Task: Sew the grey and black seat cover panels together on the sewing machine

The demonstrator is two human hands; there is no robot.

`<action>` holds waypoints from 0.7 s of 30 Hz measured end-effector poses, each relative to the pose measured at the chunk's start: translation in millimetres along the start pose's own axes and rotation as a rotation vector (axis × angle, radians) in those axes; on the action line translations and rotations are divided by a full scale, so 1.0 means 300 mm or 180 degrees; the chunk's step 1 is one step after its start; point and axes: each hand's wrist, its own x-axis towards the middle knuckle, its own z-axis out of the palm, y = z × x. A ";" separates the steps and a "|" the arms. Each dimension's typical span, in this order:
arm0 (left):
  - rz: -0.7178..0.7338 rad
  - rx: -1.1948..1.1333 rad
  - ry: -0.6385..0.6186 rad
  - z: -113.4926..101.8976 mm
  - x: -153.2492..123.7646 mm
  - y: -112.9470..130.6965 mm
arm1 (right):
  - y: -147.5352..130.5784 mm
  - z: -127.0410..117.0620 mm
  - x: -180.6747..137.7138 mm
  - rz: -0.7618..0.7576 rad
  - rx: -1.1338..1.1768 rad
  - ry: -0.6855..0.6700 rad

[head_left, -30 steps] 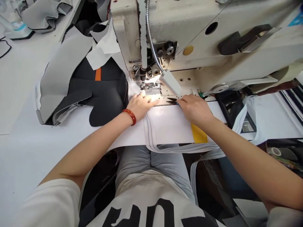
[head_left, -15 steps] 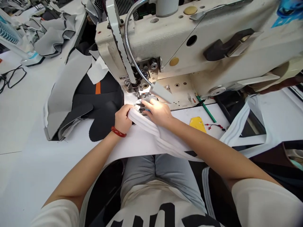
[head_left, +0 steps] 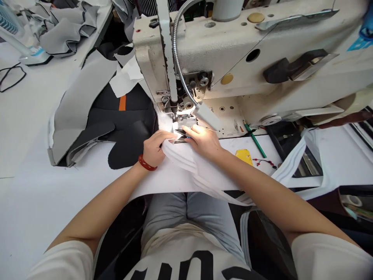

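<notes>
White fabric (head_left: 189,165) clamped in left hand (head_left: 154,149) and right hand (head_left: 204,142), grey pieces (head_left: 78,105) just left.

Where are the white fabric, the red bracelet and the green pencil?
white fabric (head_left: 189,165), head view, bunched middle
red bracelet (head_left: 146,164), head view, band's middle
green pencil (head_left: 255,140), head view, mid-shaft

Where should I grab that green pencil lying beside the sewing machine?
Pinch the green pencil at its nearer half, coming from above and the right. It lies flat and slanted on the table, its far end against the sewing machine base, with the yellow piece close on its left.
</notes>
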 end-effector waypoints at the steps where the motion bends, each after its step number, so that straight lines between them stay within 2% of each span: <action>1: 0.0034 0.0006 -0.0002 0.006 0.000 0.005 | -0.010 0.004 0.009 -0.0048 0.0004 -0.0005; 3: 0.0276 0.0000 -0.0235 0.000 -0.006 0.015 | -0.012 0.011 0.017 -0.0051 -0.0003 -0.0012; 6: 0.0987 0.0327 -0.1235 -0.057 -0.031 0.019 | 0.044 -0.007 -0.017 0.0197 -0.0183 -0.0051; 8: 0.1194 0.0949 -0.1662 -0.103 -0.047 0.003 | 0.095 -0.036 -0.057 0.0250 -0.0510 -0.0033; 10: 0.1116 0.1522 -0.1513 -0.128 -0.050 -0.030 | 0.119 -0.062 -0.082 0.0098 -0.0813 0.0065; 13: 0.0910 0.1774 -0.1008 -0.109 -0.024 -0.087 | 0.075 -0.060 -0.056 -0.0097 -0.0798 0.0138; 17: 0.0244 0.1773 -0.0224 -0.055 0.014 -0.106 | -0.027 -0.002 0.072 0.0329 -0.0414 -0.0099; 21: 0.0550 0.1707 -0.0480 -0.046 -0.009 -0.081 | -0.048 0.034 0.162 0.0683 -0.0155 -0.0075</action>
